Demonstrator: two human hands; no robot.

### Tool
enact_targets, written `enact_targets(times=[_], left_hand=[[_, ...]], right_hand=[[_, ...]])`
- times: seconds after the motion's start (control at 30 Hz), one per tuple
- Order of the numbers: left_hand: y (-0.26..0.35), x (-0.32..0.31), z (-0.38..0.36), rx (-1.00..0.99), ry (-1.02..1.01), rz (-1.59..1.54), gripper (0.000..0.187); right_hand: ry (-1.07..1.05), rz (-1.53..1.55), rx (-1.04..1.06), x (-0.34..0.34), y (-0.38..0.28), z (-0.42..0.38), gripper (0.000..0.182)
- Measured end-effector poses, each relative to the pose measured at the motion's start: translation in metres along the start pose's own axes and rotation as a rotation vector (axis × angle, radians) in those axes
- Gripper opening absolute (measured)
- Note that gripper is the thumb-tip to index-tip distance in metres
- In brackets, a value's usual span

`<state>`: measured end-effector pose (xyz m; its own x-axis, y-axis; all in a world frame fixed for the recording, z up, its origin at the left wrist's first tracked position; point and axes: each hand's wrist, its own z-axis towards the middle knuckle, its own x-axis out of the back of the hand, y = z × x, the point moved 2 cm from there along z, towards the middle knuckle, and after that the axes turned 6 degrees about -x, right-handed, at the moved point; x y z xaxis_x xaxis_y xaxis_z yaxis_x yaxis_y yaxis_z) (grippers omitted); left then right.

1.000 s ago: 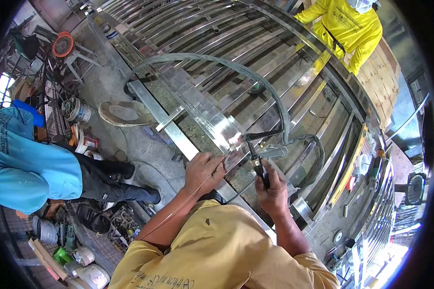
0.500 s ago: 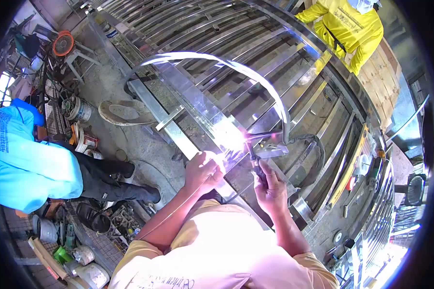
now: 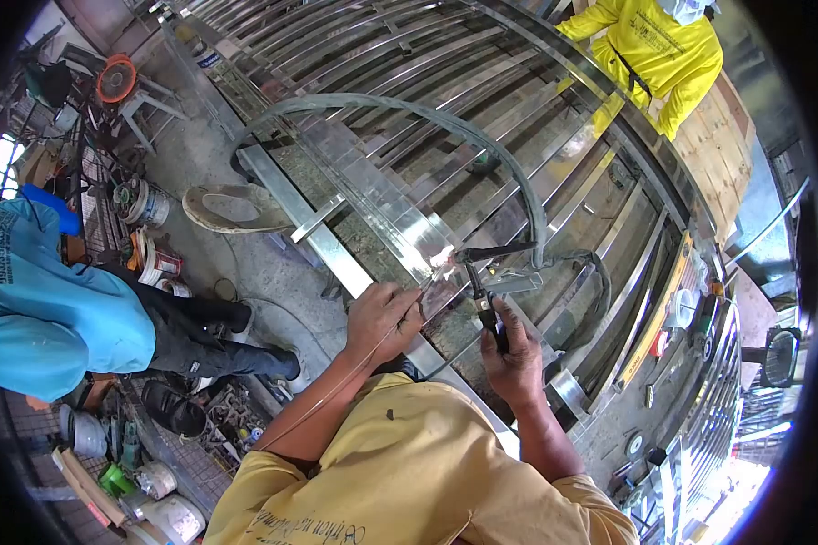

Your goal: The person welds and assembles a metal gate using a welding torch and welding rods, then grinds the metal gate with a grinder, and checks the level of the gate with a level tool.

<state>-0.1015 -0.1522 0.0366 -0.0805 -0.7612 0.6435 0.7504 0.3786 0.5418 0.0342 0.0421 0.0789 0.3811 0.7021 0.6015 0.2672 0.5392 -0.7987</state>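
Note:
My right hand (image 3: 513, 359) is closed around the black handle of a welding torch (image 3: 481, 304), its head near a joint on the shiny metal frame (image 3: 395, 225). My left hand (image 3: 384, 325) pinches a thin filler rod (image 3: 341, 388), which trails back along my forearm and points toward the same joint. At the joint a small spot (image 3: 442, 258) still glows, with no bright arc. A dark cable (image 3: 518, 173) arches over the frame from the torch side. Below the left fingers runs a square metal tube (image 3: 336, 263).
A person in blue (image 3: 64, 300) bends at the left; another in yellow (image 3: 654, 54) stands beyond the frame. A round stool (image 3: 236, 209), buckets (image 3: 159, 263) and an orange-topped stand (image 3: 118, 82) are on the left. A yellow level (image 3: 641, 359) lies at the right.
The bright welding arc has gone out, and the white glare on the shirt and frame has faded. My right hand with the torch has shifted slightly; my left hand stays almost in place.

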Motion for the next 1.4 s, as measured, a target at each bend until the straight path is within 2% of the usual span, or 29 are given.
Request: enact_targets(times=[0.27, 0.37, 0.4, 0.5, 0.53, 0.6, 0.63, 0.77, 0.97, 1.27, 1.4], left_hand=[[0.002, 0.002, 0.001, -0.003, -0.014, 0.000, 0.024], [-0.001, -0.002, -0.001, -0.012, 0.038, 0.003, 0.016], [-0.026, -0.023, -0.023, 0.400, 0.025, -0.570, 0.011], [-0.026, -0.031, -0.031, 0.429, 0.054, -0.627, 0.012], [-0.022, -0.020, -0.021, 0.185, 0.041, -0.368, 0.010], [-0.005, -0.007, -0.001, -0.023, 0.017, -0.030, 0.014], [-0.007, -0.005, -0.002, -0.017, -0.024, -0.069, 0.024], [-0.003, -0.001, -0.003, 0.002, -0.019, -0.026, 0.025], [-0.004, -0.003, -0.004, -0.014, -0.007, -0.013, 0.026], [-0.002, -0.002, -0.002, -0.021, 0.012, -0.017, 0.023], [-0.011, -0.008, -0.008, -0.060, 0.007, -0.046, 0.019]], right_hand=[[-0.090, -0.009, -0.116, 0.000, 0.003, -0.002, 0.053], [-0.053, -0.011, -0.034, -0.001, 0.002, 0.000, 0.055], [-0.037, 0.016, 0.024, -0.004, 0.009, -0.001, 0.056], [0.010, 0.074, 0.121, -0.009, 0.012, -0.001, 0.057], [0.007, 0.090, 0.122, -0.008, 0.011, -0.001, 0.056], [0.002, 0.064, 0.082, -0.005, 0.008, -0.001, 0.054], [-0.003, 0.023, 0.041, 0.000, 0.003, -0.002, 0.053], [0.024, -0.001, -0.008, 0.000, 0.002, -0.002, 0.051], [-0.080, 0.014, -0.130, 0.003, -0.001, -0.003, 0.053], [-0.081, -0.010, -0.104, 0.002, 0.000, -0.002, 0.053], [0.006, 0.062, 0.073, -0.007, 0.013, -0.003, 0.055]])
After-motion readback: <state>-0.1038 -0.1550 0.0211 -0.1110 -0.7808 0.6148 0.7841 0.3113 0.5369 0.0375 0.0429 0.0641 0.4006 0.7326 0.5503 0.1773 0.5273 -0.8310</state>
